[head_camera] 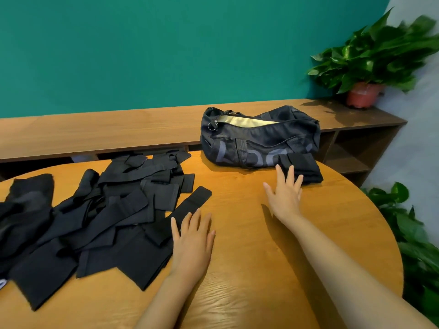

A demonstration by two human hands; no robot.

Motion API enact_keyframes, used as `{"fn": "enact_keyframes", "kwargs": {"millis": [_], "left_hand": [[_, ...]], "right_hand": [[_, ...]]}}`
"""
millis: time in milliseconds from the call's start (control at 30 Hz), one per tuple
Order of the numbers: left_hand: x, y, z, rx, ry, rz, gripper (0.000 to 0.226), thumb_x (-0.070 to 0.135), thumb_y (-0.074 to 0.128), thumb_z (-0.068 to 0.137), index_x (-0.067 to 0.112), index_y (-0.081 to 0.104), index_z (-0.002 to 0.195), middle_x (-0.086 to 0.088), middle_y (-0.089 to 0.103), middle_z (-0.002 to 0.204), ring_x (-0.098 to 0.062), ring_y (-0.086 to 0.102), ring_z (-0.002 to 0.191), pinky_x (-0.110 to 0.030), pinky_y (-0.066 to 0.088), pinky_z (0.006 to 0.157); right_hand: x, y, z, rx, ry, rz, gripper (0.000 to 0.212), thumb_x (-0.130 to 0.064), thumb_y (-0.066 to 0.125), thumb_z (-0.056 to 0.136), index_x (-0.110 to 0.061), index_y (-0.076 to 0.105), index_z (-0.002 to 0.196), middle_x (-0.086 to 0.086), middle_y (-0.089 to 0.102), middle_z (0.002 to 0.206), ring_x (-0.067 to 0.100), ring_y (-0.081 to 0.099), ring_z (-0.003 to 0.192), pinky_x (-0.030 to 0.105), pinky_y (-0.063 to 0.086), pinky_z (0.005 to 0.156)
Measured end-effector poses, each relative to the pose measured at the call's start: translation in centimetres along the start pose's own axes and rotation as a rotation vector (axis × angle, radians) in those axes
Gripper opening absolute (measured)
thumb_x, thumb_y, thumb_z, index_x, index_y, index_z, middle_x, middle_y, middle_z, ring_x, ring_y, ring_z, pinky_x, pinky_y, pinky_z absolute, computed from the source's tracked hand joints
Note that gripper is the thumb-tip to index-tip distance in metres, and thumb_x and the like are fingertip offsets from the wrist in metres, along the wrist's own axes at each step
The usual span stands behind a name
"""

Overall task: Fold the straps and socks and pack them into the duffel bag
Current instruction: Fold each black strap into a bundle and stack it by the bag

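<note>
On the desk (249, 269), left side: a loose heap (95, 210) of black straps and socks, overlapping, unfolded. At the far edge, right of centre: dark bag (259, 141), top opening partly undone, pale inside showing. Just in front of the bag, touching it: a small folded black stack (306, 167). Left hand (192, 241) palm down on the desk at the heap's right edge, fingers (197, 219) straight and slightly spread, gripping nothing, little-finger side against the cloth. Right hand (285, 195) stretched forward, palm down, fingers (290, 173) spread, tips resting on the stack's near left corner, nothing pinched. Behind the desk: a wooden shelf (95, 129) along a green wall (166, 43), potted plant (363, 91) at its right end.
</note>
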State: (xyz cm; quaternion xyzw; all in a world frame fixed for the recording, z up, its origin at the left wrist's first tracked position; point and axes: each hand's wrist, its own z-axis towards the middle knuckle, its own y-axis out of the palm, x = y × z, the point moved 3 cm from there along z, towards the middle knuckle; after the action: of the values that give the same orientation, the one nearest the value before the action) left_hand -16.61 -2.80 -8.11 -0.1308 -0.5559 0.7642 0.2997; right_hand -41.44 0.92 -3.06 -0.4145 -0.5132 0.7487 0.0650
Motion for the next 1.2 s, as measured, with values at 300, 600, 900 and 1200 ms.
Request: {"fn": "enact_keyframes", "kwargs": {"millis": [300, 600, 900, 1200], "left_hand": [[-3.8, -4.7, -2.7, 0.086, -0.054, -0.062, 0.054, 0.042, 0.02, 0.098, 0.024, 0.058, 0.132, 0.0, 0.056, 0.136, -0.022, 0.049, 0.13, -0.054, 0.016, 0.115], [-11.1, -5.7, -6.3, 0.071, -0.431, -0.577, 0.068, 0.056, 0.011, 0.094, 0.023, 0.039, 0.146, 0.002, 0.047, 0.145, -0.011, 0.033, 0.139, -0.042, -0.008, 0.12], [-11.4, -5.2, -6.6, 0.082, -0.411, -0.614, 0.064, 0.06, 0.008, 0.097, 0.032, 0.032, 0.149, 0.012, 0.05, 0.139, -0.002, 0.035, 0.134, -0.038, -0.009, 0.119], [-10.4, -4.6, -5.9, -0.12, -0.301, -0.156, 0.046, 0.048, 0.035, 0.101, 0.032, 0.043, 0.144, 0.012, 0.034, 0.153, -0.014, 0.015, 0.147, -0.053, -0.013, 0.115]], "right_hand": [[-6.2, 4.7, -10.3, -0.288, -0.3, 0.058, 0.056, -0.041, 0.038, 0.103, -0.03, 0.019, 0.155, -0.012, 0.009, 0.162, 0.017, -0.011, 0.149, 0.048, 0.002, 0.12], [-13.5, 9.2, -19.4, -0.338, -0.891, -0.17, 0.054, -0.055, 0.034, 0.099, -0.035, 0.03, 0.15, -0.012, 0.024, 0.159, 0.015, 0.008, 0.149, 0.049, -0.004, 0.118], [-13.7, 10.0, -19.7, -0.146, -0.948, -0.403, 0.017, -0.029, 0.074, 0.081, -0.025, 0.071, 0.097, -0.006, 0.074, 0.098, 0.017, 0.068, 0.101, 0.046, 0.035, 0.111], [-5.1, 2.8, -16.8, -0.115, -0.645, -0.249, 0.025, -0.016, 0.048, 0.098, -0.021, 0.056, 0.121, -0.003, 0.065, 0.125, 0.008, 0.053, 0.126, 0.031, 0.001, 0.119]]}}
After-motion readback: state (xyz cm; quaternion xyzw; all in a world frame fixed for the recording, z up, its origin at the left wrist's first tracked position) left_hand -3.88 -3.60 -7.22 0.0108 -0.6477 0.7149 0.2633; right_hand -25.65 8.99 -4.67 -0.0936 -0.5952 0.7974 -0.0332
